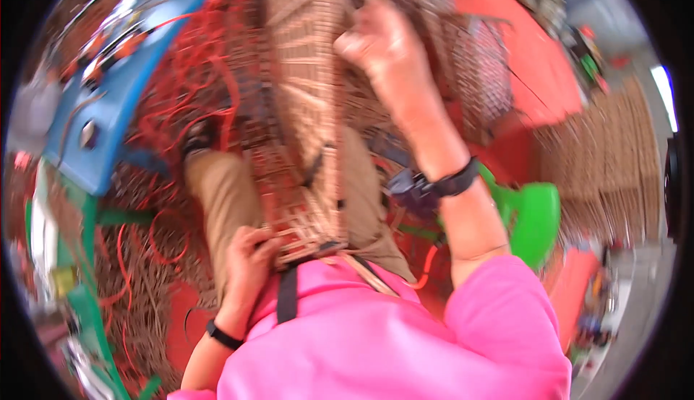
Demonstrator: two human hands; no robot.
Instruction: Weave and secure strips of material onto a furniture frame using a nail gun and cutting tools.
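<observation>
Blurred view, person seated, looking down. A long woven cane panel [307, 104], tan with open lattice, ran from 12 o'clock down the middle of the view to the lap, lying over the knees in tan trousers [224, 190]. Left hand [249, 255], at about 7 o'clock from centre, was closed round the panel's near end, fingers curled over the loose strip ends just above the pink shirt [376, 335]. Right hand [379, 39], at about 1 o'clock, was raised and fisted against the panel's right edge; its grip looked closed on the weave, though motion blur hid what exactly the fingers pinched. A dark band sat on each wrist. At 10 o'clock, a blue plastic piece [108, 111] lay beside a tangle of orange cane strands [195, 60] on the floor. At 4 o'clock, a green plastic stool [538, 216] stood just beside the right forearm. Orange sheeting [528, 53] spread at 2 o'clock.
</observation>
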